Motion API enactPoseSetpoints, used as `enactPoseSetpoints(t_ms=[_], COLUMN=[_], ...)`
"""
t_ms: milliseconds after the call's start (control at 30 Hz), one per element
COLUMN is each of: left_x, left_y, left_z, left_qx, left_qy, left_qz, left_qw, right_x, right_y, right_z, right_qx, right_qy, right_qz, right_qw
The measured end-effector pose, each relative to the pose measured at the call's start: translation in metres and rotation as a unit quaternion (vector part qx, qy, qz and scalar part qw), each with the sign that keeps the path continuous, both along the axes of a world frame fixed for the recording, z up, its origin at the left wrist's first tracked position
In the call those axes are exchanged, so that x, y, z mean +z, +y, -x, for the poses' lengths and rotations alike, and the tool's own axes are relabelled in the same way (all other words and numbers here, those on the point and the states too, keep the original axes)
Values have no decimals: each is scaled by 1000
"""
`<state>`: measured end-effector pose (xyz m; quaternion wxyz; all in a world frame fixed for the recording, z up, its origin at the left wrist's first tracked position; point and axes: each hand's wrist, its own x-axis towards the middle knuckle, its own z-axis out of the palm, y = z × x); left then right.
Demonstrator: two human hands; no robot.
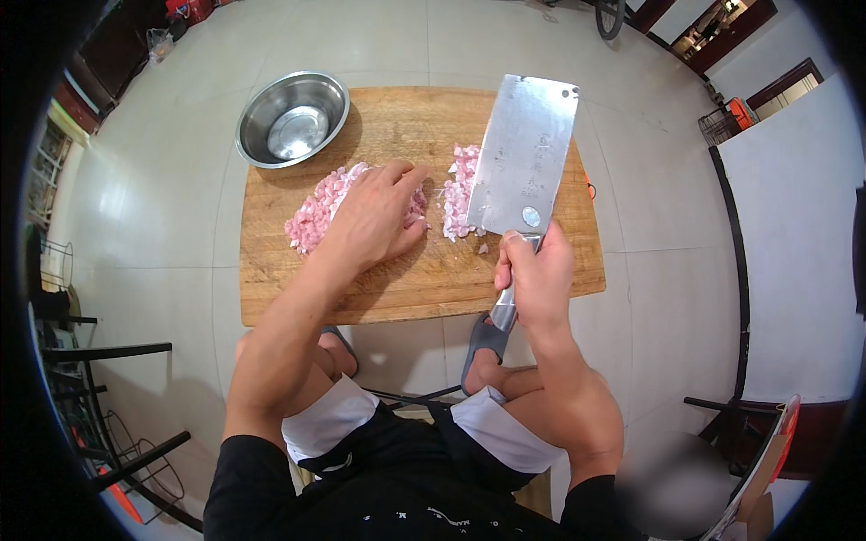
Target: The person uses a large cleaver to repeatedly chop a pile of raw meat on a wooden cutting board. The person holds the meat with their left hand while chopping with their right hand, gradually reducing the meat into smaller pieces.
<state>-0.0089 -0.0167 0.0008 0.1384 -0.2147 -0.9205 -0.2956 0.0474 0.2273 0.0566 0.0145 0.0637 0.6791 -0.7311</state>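
Observation:
A pile of diced pink meat (pixel 316 215) lies on the left half of the wooden cutting board (pixel 406 122). My left hand (pixel 377 212) rests on its right side, fingers stretched forward and thumb apart, hiding part of the meat. In my right hand (pixel 541 275) is the metal handle of a broad cleaver (pixel 525 149). Its blade points away from me, with its flat face turned up. A smaller heap of diced meat (pixel 460 189) sits along the blade's left edge, partly covered by it. A few scraps lie between the two heaps and by the cleaver's heel.
At the board's far left corner stands a steel bowl (pixel 298 133) with no food visible in it. My slippered feet (pixel 487 343) are at the board's near edge. Black metal racks (pixel 117 352) line the left side, and a white panel (pixel 794 252) stands at right.

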Motion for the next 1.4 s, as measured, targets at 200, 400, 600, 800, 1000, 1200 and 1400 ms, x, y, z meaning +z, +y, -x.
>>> enactPoseSetpoints(t_ms=[200, 400, 600, 800, 1000, 1200, 1400], left_x=[-2, 5, -4, -3, -5, -9, -15], left_y=[1, -4, 0, 6, 8, 9, 11], left_z=[9, 2, -7, -14, -13, -8, -5], left_qx=[-50, -92, -97, -54, -36, -59, -63], left_qy=[-30, -42, 54, 19, 24, 17, 29], left_qz=[58, 65, 92, 35, 30, 60, 62], left_qw=[997, 993, 990, 998, 999, 996, 996], right_x=[16, 24, 10, 40, 44, 42, 37], right_y=[13, 10, 10, 3, 2, -2, -3], right_z=[7, 2, -14, -24, -30, -30, -30], right_qx=[54, 100, 152, 199, 218, 221, 261], right_qy=[-41, -60, -15, -28, -2, 12, 5], right_qz=[-94, -288, -430, -443, -454, -475, -485], right_qw=[993, 950, 890, 873, 864, 852, 835])
